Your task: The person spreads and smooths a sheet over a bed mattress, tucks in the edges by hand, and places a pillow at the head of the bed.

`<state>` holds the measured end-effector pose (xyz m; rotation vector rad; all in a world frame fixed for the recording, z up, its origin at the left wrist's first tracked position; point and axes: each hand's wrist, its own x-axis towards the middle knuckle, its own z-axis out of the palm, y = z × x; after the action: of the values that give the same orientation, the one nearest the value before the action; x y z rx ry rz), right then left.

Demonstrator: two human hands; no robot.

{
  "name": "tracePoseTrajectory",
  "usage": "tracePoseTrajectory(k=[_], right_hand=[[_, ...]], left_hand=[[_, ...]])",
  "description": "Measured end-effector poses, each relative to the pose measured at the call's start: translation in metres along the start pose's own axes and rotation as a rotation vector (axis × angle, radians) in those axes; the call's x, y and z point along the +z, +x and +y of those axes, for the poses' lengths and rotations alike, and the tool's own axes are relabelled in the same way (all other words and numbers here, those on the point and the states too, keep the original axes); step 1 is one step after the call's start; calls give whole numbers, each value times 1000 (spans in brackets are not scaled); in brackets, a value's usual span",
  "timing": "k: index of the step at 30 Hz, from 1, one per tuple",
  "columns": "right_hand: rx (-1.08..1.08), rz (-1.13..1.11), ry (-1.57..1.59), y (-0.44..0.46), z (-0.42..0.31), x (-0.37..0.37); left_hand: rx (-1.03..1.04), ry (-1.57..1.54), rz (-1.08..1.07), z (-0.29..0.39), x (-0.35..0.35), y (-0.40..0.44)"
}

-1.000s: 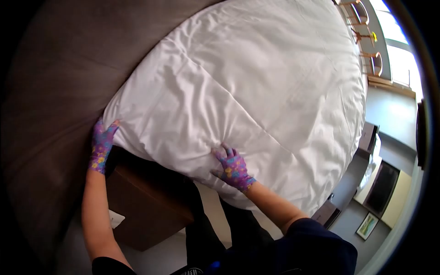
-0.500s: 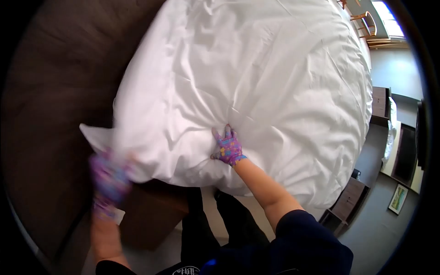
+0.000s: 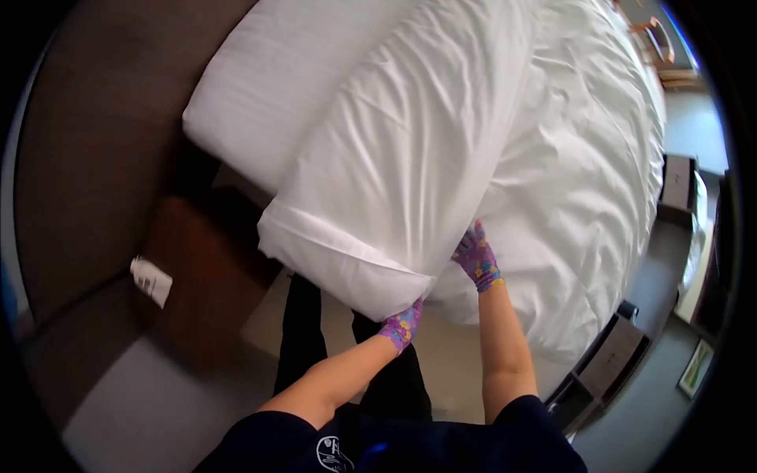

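Diagonally forward, left hand [image 3: 403, 325] at duvet [image 3: 378, 173] corner.

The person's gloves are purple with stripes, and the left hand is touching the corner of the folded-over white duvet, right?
Not quite: the purple gloves are flowery, not striped, as the head view shows. The left hand is indeed touching the corner of the folded-over white duvet.

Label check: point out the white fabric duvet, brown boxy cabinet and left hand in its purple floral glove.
White fabric duvet [image 3: 441, 158], head view: folded-over part.
Brown boxy cabinet [image 3: 205, 288], head view: visible brown face.
Left hand [image 3: 404, 323], head view: back of the hand.
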<state>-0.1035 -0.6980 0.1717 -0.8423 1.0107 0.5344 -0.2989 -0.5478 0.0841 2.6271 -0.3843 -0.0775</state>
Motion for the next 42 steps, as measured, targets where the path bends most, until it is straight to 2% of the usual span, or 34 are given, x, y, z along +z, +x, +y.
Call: tracePoseTrajectory(k=[2,3,4,6,7,9,10,12,13,15,16,18,19,20,21,22,24,25,27,29,30,31,32,33,34,35,36,37,38,42], right_hand=[[1,-33,-117,15,18,-8],[-57,18,-265,21,23,-15],[-121,61,-403,28,26,-19],[-116,69,-373,27,28,-18],[-121,99,-330,26,26,-20],[-132,104,-369,22,25,-25],[-158,109,-323,17,26,-22],[-190,72,-315,15,31,-29],[-190,73,-324,20,35,-33],[-194,159,-317,24,47,-37],[-199,162,-321,21,50,-34],[-223,144,-239,10,49,-33],[-224,151,-247,4,51,-35],[-224,98,-219,3,51,-37],[-225,50,-187,2,52,-37],[-222,67,-185,-1,57,-39],[-136,113,-166,7,59,-42],[-118,175,-181,1,59,-27],[-88,129,-212,2,64,-18],[-126,186,-1256,1,57,-27],[-171,335,-1087,-13,60,-5],[-217,453,-910,-26,68,13],[-362,454,-1089,-32,74,4],[-396,469,-1007,-26,91,-12],[-431,482,-925,-20,107,-28],[-388,500,-560,-3,115,-42],[-422,509,-549,-6,113,-42],[-365,497,-508,0,106,-34],[-294,487,-475,3,107,-35],[-315,651,-239,-3,113,-14]], left_hand=[[-124,-191,33,9,-34,-5],[-178,-251,50,17,-57,-11],[-715,-570,-601,17,-88,-22],[-1132,-928,-1233,-5,-111,-68],[-1036,-951,-1207,-17,-113,-94],[-1044,-818,-495,-59,-127,-72],[-1016,-527,-95,-79,-146,-33],[-1020,-542,263,-139,-163,34],[-881,-332,501,-158,-170,66],[-1097,-126,419,-225,-125,87],[-1097,-133,420,-232,-129,78],[-1569,-1039,208,-230,-135,45],[-1813,-1484,495,-225,-125,11],[-1703,-1633,596,-226,-101,-31],[-1928,-1565,525,-204,-137,-34],[-2076,-1531,640,-193,-148,-45],[-1875,-1059,441,-205,-145,-74],[-1585,-976,640,-204,-156,-60],[-1103,-968,496,-219,-185,-18],[-890,-982,323,-227,-205,53],[-780,-783,205,-236,-207,81],[-804,-973,179,-247,-199,96],[-761,-831,46,-274,-175,104],[-744,-672,-79,-292,-153,111],[-707,-678,-78,-288,-153,129],[-711,-915,-227,-281,-159,148],[-714,-1152,-378,-277,-163,153],[-732,-1043,-337,-284,-158,161],[-733,-1071,-342,-290,-150,158],[-758,-1159,-372,-269,-198,160]])
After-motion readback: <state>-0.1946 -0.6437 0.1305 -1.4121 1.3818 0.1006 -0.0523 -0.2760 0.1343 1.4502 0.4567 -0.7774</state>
